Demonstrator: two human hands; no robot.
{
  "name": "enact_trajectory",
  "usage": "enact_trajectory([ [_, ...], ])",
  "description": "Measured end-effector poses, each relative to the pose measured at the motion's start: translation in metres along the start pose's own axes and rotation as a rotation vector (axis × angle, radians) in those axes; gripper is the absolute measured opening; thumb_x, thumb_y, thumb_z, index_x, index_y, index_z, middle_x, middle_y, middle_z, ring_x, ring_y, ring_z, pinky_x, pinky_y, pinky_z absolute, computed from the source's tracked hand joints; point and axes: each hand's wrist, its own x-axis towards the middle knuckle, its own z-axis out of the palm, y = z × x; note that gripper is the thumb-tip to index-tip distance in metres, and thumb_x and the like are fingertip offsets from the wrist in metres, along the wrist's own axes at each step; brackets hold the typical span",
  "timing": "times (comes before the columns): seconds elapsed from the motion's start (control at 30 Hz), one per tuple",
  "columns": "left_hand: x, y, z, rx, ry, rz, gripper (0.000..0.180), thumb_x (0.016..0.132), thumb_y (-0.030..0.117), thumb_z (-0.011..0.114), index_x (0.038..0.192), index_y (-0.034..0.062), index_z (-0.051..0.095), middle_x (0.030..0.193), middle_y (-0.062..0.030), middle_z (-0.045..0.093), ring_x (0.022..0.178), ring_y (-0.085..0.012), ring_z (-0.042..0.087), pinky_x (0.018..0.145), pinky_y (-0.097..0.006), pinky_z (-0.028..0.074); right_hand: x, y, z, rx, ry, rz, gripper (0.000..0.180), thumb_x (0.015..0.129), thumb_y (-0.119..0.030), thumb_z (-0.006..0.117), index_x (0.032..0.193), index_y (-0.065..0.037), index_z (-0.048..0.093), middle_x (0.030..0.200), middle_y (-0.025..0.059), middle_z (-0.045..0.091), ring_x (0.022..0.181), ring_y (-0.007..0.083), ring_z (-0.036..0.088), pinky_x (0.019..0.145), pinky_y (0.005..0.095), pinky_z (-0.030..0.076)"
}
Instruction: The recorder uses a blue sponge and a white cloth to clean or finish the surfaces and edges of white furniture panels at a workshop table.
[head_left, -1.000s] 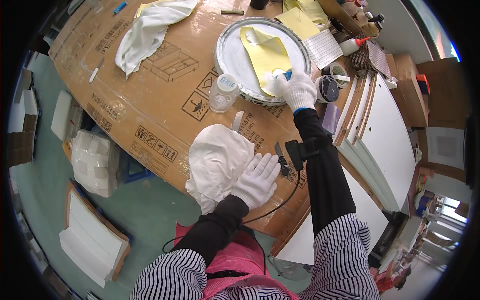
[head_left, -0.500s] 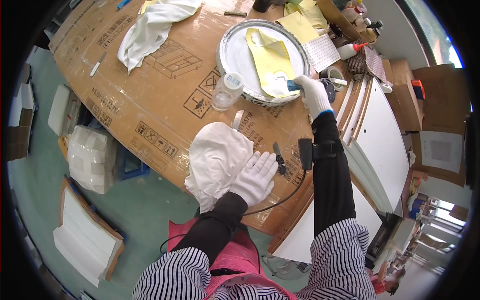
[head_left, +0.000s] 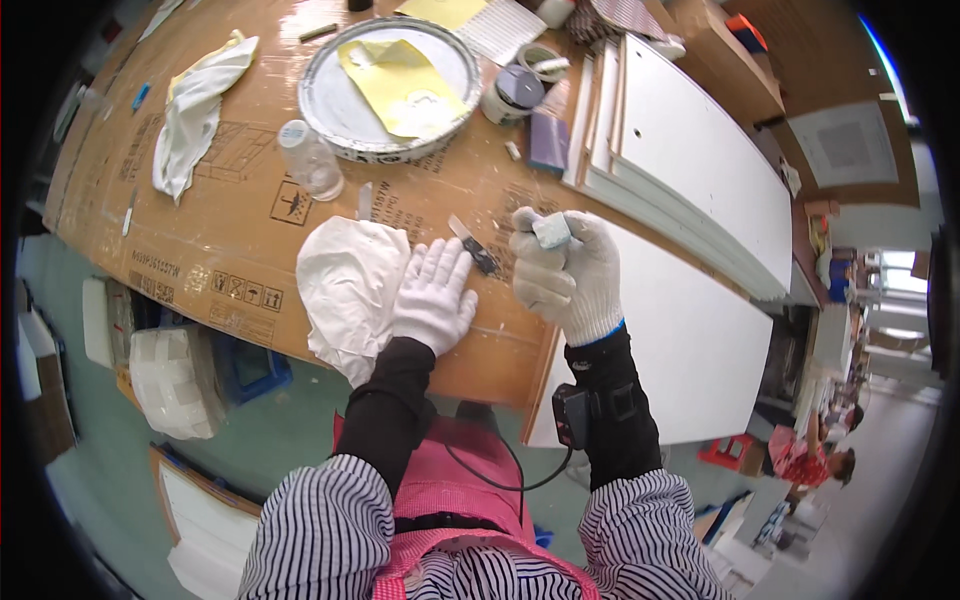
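Observation:
My right hand (head_left: pixel 580 275), in a white knitted glove, is raised with its fingers closed round a small pale-blue block (head_left: pixel 551 231) whose exposed face looks whitish. My left hand (head_left: pixel 433 300), also gloved, lies flat on the cardboard-covered table with fingers stretched out. It touches the edge of a crumpled white cloth (head_left: pixel 350 285). Just beyond its fingertips lies a small scraper (head_left: pixel 474 248) with a dark handle and a metal blade. Farther off, a yellow sheet (head_left: pixel 400 80) smeared with white paste rests on a round, pale lid or tray (head_left: pixel 322 100).
A clear jar (head_left: pixel 315 165) stands left of the round lid. A grey-lidded tub (head_left: pixel 512 95) and a purple block (head_left: pixel 548 135) sit right of it. Stacked white panels (head_left: pixel 700 160) fill the right side. Another white cloth (head_left: pixel 195 110) lies far left. A person in red (head_left: pixel 800 455) is in the background.
My right hand has drawn back from the yellow sheet toward me, bringing the pale-blue block with it. The view has turned to the right. My left hand stays flat beside the cloth.

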Motion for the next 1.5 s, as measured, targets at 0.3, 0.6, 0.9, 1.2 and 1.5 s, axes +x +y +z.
enact_trajectory([
  [0.3, 0.002, -0.01, 0.002, 0.178, 0.002, 0.093, 0.054, 0.095, 0.031, 0.064, 0.142, 0.006, 0.057, 0.154, -0.0166, 0.052, 0.145, -0.0367, 0.045, 0.126, -0.051, 0.027, -0.249, 0.086, -0.018, -0.272, 0.51, -0.604, 0.045, 0.095, -0.015, 0.066, 0.132, 0.009, 0.056, 0.099, 0.0114, 0.069, 0.065, 0.0086, 0.052, 0.059, 0.022, 0.042],
  [0.6, 0.003, -0.003, 0.014, 0.246, -0.023, 0.155, 0.051, 0.097, 0.032, 0.061, 0.142, 0.0088, 0.057, 0.153, -0.016, 0.053, 0.145, -0.0374, 0.045, 0.123, -0.051, 0.029, -0.269, 0.211, -0.066, -0.923, 1.234, -0.869, 0.046, 0.081, 0.008, 0.076, 0.124, -0.001, 0.063, 0.119, 0.0091, 0.064, 0.099, 0.016, 0.064, 0.088, 0.0311, 0.053],
  [0.9, 0.002, -0.016, 0.016, 0.253, -0.036, 0.195, 0.051, 0.099, 0.032, 0.061, 0.143, 0.0058, 0.056, 0.154, -0.0181, 0.051, 0.144, -0.0408, 0.044, 0.122, -0.051, 0.03, -0.215, 0.247, -0.116, -1.308, 1.517, -1.266, 0.044, 0.078, -0.007, 0.086, 0.117, -0.003, 0.065, 0.11, 0.015, 0.068, 0.098, 0.0324, 0.07, 0.087, 0.0405, 0.056],
  [1.2, 0.003, -0.022, 0.018, 0.233, -0.021, 0.246, 0.049, 0.1, 0.031, 0.06, 0.14, 0.0035, 0.058, 0.153, -0.019, 0.053, 0.143, -0.0401, 0.045, 0.121, -0.049, 0.032, -0.201, 0.246, -0.124, -1.3, 1.514, -1.309, 0.045, 0.079, -0.007, 0.085, 0.117, -0.002, 0.063, 0.11, 0.0139, 0.066, 0.097, 0.028, 0.068, 0.087, 0.0391, 0.055],
  [1.5, 0.003, -0.023, 0.017, 0.242, -0.022, 0.285, 0.049, 0.1, 0.029, 0.06, 0.14, 0.0018, 0.056, 0.149, -0.02, 0.055, 0.141, -0.0406, 0.047, 0.119, -0.05, 0.034, -0.185, 0.259, -0.114, -1.381, 1.412, -1.33, 0.05, 0.075, -0.008, 0.088, 0.117, -0.005, 0.063, 0.109, 0.0137, 0.066, 0.096, 0.0312, 0.067, 0.083, 0.0421, 0.056],
])
